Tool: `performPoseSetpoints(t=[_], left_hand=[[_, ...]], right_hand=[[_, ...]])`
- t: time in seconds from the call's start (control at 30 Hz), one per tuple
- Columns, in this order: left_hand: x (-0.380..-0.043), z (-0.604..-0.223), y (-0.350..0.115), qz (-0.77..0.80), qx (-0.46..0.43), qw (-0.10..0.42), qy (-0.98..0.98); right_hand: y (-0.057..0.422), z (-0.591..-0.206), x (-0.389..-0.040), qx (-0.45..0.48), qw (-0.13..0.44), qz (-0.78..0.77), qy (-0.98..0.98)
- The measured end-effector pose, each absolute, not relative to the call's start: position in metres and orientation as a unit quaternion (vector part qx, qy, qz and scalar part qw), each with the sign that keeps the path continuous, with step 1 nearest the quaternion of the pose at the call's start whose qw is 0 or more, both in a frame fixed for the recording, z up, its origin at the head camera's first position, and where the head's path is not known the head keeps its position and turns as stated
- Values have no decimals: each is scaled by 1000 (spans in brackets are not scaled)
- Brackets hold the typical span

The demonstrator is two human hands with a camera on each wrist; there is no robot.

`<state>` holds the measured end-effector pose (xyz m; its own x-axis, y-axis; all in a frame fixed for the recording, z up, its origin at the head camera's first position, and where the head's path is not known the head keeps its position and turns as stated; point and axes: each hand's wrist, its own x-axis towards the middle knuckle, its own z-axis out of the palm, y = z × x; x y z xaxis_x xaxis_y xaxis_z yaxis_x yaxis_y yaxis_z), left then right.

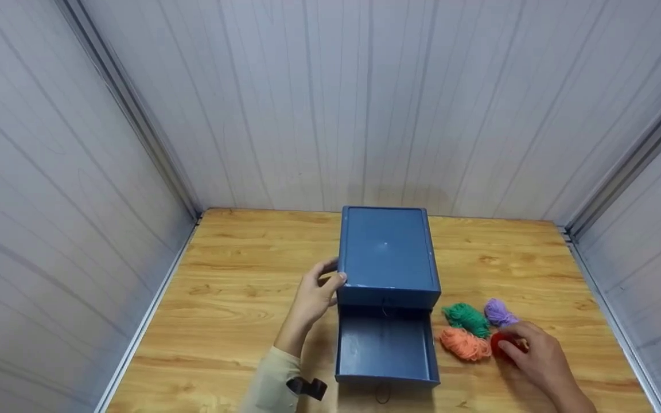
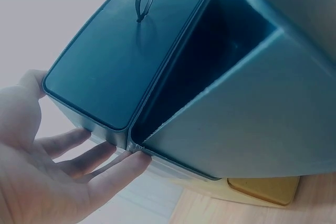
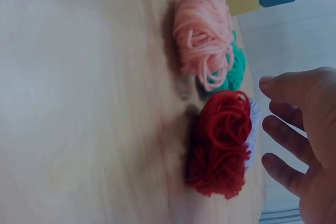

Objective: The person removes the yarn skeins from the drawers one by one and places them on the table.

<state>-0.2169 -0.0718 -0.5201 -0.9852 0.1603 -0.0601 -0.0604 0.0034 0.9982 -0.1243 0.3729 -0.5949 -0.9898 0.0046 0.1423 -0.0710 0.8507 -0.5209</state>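
Note:
A blue two-drawer cabinet point(image 1: 387, 246) stands on the wooden table, its lower drawer point(image 1: 385, 347) pulled out and bare inside. My left hand point(image 1: 312, 295) rests against the cabinet's left side near the front corner, fingertips point(image 2: 139, 162) along the wall. To the right of the drawer lie four yarn bundles in a cluster: green yarn point(image 1: 468, 319), orange-pink yarn point(image 1: 464, 344), purple yarn point(image 1: 498, 312) and red yarn point(image 3: 223, 145). Over the red bundle is my right hand point(image 1: 540, 358), partly covering it from the head view; the right wrist view shows its fingers spread and apart from the yarn.
A black loop pull point(image 2: 147, 1) hangs on the shut upper drawer's front; another loop point(image 1: 383, 394) is on the lower drawer. Pale panel walls point(image 1: 307, 103) enclose the table point(image 1: 238, 275) at the back and both sides.

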Motion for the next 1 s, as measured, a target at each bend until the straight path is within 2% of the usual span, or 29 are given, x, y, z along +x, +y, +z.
performPoseSetpoints(t=[0.3,1.0], left_hand=[[-218,-519,-72,707,38,73,703],[-218,-522,-72,713,38,79,696]], right_hand=[[358,-584,-119,21,97,301,-949],[311,-545,-99,63,79,360,-928]])
